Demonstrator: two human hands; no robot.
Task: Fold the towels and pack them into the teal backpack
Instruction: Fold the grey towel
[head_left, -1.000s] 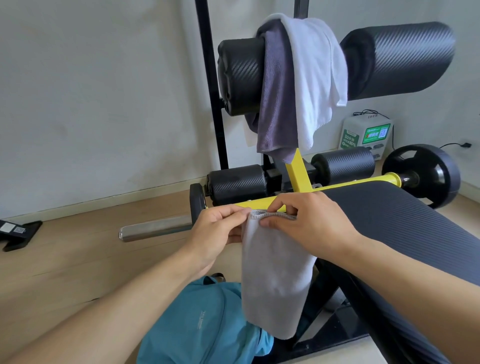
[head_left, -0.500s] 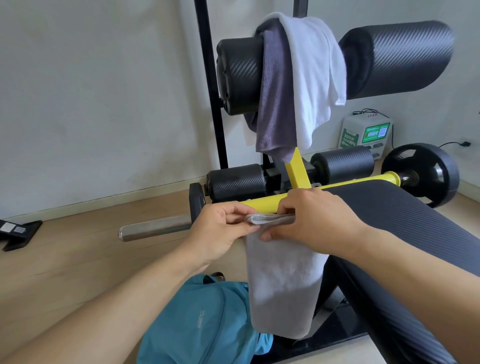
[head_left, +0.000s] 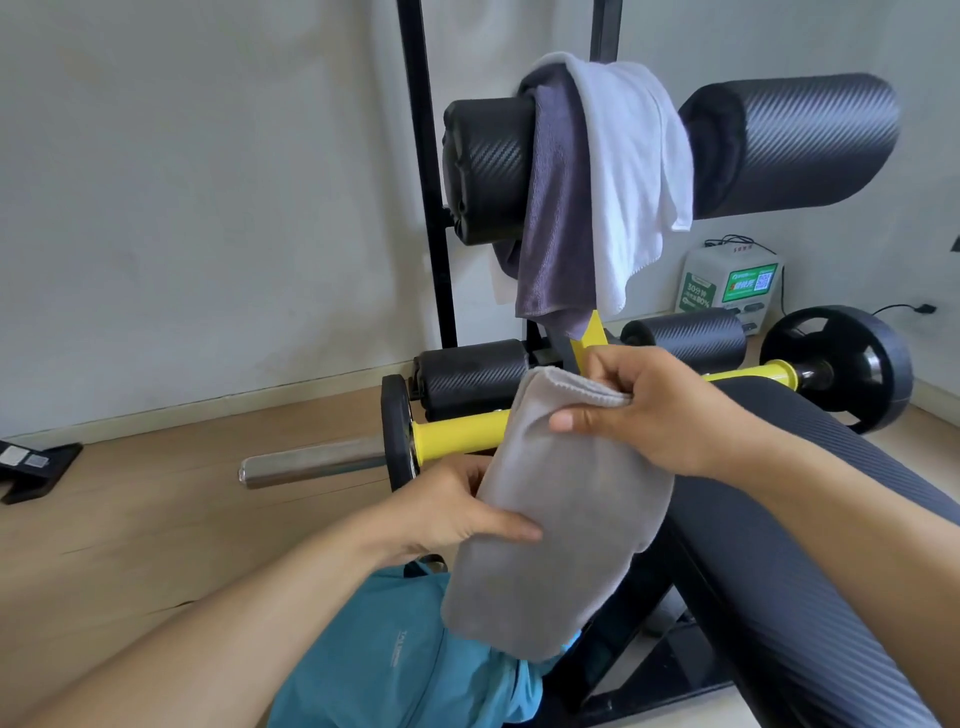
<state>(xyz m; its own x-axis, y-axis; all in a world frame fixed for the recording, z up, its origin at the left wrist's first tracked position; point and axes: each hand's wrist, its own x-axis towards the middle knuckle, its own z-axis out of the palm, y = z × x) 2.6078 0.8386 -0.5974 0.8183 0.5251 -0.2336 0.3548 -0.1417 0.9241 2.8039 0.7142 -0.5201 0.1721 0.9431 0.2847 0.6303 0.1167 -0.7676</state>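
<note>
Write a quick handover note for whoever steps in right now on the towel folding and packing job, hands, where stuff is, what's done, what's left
Left hand: grips the middle of the grey towel, thumb on its front.
Right hand: pinches the towel's top edge.
The grey towel is folded into a narrow strip and held in the air above the teal backpack on the floor.
A purple towel and a white towel hang over the upper roller pad of the bench.
Done: grey towel partly folded.
Left: finish folding it, pack it, then fold and pack the other two.

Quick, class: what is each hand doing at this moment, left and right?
Left hand: grips the side of the grey towel, thumb across its front.
Right hand: pinches the grey towel's top edge.
</note>
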